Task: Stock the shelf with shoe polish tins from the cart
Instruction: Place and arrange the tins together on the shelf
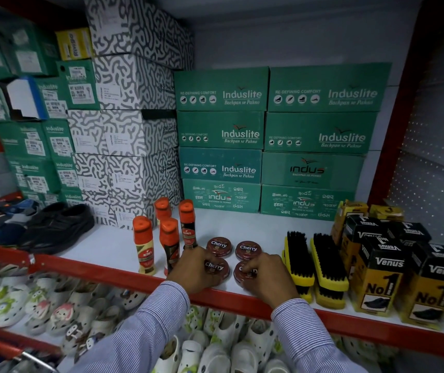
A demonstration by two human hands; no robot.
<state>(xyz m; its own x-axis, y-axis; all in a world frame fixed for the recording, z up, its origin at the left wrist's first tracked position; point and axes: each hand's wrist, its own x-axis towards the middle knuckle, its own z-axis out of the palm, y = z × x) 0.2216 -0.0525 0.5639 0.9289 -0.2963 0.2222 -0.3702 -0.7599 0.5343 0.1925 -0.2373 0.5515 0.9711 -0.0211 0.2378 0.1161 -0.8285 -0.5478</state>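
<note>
Each hand's grip closes on a front tin — left hand (194, 270) (Cherry tin (217, 267)), right hand (266, 275).

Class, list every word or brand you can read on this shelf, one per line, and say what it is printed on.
"Cherry": polish tins
"KIWI": orange-capped bottles
"Venus", "No 1": yellow-black cartons
"Induslite", "Bachpan se Pahno", "RE-DEFINING COMFORT": green shoe boxes
"indus": lower green boxes
White stickers on left boxes: too blurred.

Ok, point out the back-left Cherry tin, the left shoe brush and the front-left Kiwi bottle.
Back-left Cherry tin (219, 246): head view, lid centre.
Left shoe brush (297, 251): head view, black bristles.
Front-left Kiwi bottle (145, 254): head view, label.
</note>
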